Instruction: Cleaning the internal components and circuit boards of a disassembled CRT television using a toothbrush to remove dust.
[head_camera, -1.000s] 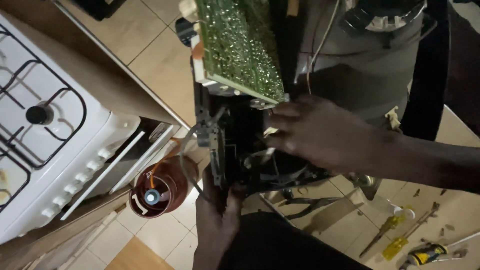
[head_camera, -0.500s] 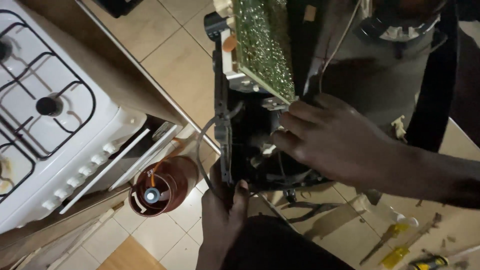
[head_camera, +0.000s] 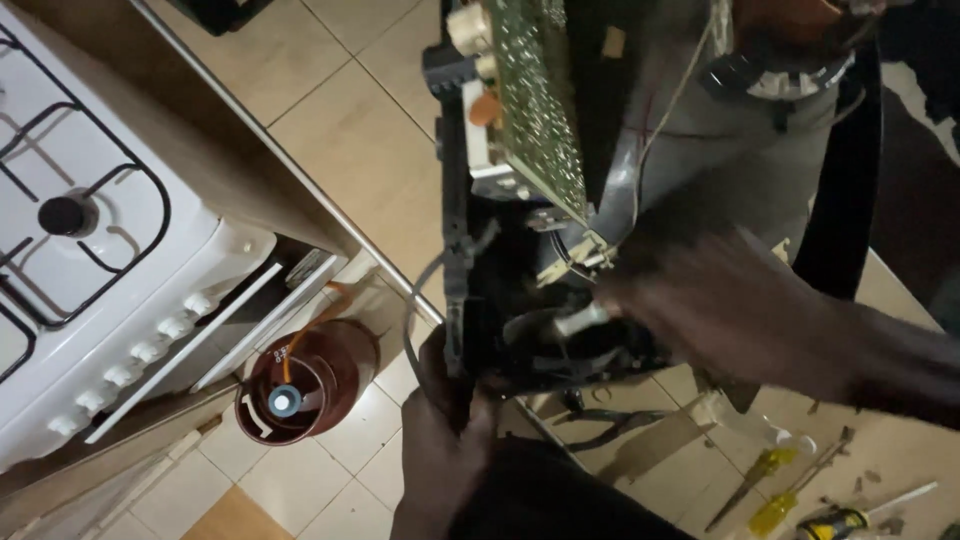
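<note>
Left hand gripping black plastic appliance chassis at 6 o'clock; right hand pinching white wire connector; tugging risks snapping wires off green circuit board.

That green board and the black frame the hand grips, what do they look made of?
The green board looks like a resin circuit board, matt green and speckled with shiny solder dots. The black frame gripped by the left hand seems to be moulded plastic, dull and ribbed, though the dim light leaves painted metal possible.
</note>
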